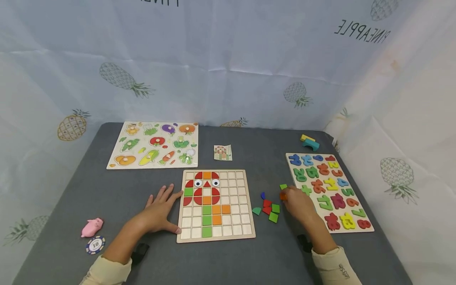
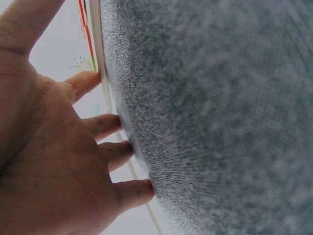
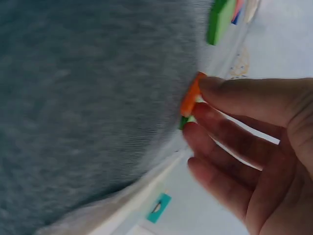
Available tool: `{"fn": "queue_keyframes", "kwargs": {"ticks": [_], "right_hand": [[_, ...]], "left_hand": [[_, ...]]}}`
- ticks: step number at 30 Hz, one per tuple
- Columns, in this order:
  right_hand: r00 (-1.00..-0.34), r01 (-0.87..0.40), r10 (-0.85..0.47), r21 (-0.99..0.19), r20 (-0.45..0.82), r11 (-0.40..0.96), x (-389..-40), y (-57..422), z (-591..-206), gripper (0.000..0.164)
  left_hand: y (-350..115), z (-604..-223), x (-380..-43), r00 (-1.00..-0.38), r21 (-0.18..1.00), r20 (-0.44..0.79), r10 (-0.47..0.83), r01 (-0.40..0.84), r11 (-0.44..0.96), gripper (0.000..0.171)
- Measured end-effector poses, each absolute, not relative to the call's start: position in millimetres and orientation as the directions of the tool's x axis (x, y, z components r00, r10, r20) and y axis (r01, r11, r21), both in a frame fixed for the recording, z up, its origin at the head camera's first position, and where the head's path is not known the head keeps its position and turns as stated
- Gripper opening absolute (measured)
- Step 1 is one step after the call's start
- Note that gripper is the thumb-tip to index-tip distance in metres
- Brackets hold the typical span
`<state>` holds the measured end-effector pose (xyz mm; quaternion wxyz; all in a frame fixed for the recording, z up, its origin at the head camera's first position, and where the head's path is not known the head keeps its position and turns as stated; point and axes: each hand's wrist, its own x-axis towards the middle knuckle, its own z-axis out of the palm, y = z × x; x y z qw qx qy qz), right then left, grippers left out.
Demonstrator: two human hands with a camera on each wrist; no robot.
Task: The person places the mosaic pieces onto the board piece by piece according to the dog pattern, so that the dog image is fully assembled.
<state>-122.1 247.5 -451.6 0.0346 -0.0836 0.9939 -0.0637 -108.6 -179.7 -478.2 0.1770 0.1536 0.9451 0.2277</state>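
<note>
A wooden grid board [image 1: 233, 239] bears red, orange and green tiles and two eye pieces, laid out as a bird-like figure. My left hand [image 1: 158, 211] lies spread at the board's left side, thumb and index fingertips at its edge; the left wrist view shows these fingers [image 2: 85, 84] extended. To the board's right, my right hand [image 1: 300, 204] pinches an orange square tile [image 3: 193, 94] between thumb and fingertips, low over the cloth. A green tile [image 1: 283, 186] lies just beyond those fingers. Nearby are loose green tiles [image 1: 273, 217], red pieces [image 1: 267, 203], a green quarter-round [image 1: 256, 211] and a blue piece [image 1: 263, 195].
A character-and-number puzzle board [image 1: 342, 198] stands close to my right hand. Farther back are a vegetable puzzle [image 1: 167, 138], a small picture card [image 1: 223, 152] and yellow and teal blocks [image 1: 311, 145]. A pink pig [image 1: 92, 227] and poker chip [image 1: 95, 245] lie at left.
</note>
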Motion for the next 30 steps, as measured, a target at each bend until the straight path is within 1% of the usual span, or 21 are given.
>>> {"fn": "queue_keyframes", "kwargs": {"ticks": [4,10,13,15,18,21,24,27,30], "right_hand": [[-0.983,-0.174,-0.182,-0.185,-0.029,0.967,-124.8,251.1,-455.5,0.019],[-0.979,-0.160,-0.182,-0.198,-0.097,0.967,-126.3,252.6,-454.6,0.013],[-0.975,-0.175,-0.199,-0.208,-0.100,0.962,-124.9,248.3,-450.7,0.014],[-0.970,-0.206,-0.230,-0.225,-0.085,0.952,-122.6,241.5,-446.6,0.015],[-0.951,-0.291,-0.308,-0.269,-0.022,0.918,-116.1,221.8,-441.1,0.016],[-0.903,-0.419,-0.427,-0.297,0.041,0.858,-107.2,192.7,-439.6,0.018],[-0.832,-0.541,-0.553,-0.310,0.056,0.782,-98.2,161.5,-443.4,0.017],[-0.758,-0.635,-0.650,-0.287,0.054,0.717,-91.5,137.1,-451.1,0.014],[-0.706,-0.700,-0.704,-0.231,0.081,0.675,-87.5,122.2,-459.3,0.011]], "left_hand": [[-180.0,-476.7,-109.5,-0.890,0.484,-0.268,0.370,0.208,0.850,0.116],[-179.7,-477.4,-109.7,-0.890,0.480,-0.272,0.367,0.206,0.853,0.116],[-179.7,-477.5,-109.2,-0.890,0.478,-0.272,0.367,0.206,0.854,0.116],[-179.7,-477.5,-108.6,-0.889,0.480,-0.272,0.369,0.207,0.853,0.116],[-179.6,-477.8,-107.6,-0.887,0.482,-0.275,0.371,0.206,0.852,0.116],[-179.6,-477.7,-106.4,-0.885,0.484,-0.284,0.368,0.200,0.852,0.116],[-180.1,-476.6,-106.2,-0.883,0.485,-0.287,0.370,0.199,0.851,0.115],[-180.3,-474.9,-106.4,-0.883,0.482,-0.284,0.374,0.205,0.852,0.115],[-180.0,-473.0,-106.8,-0.884,0.488,-0.274,0.380,0.212,0.846,0.115]]}}
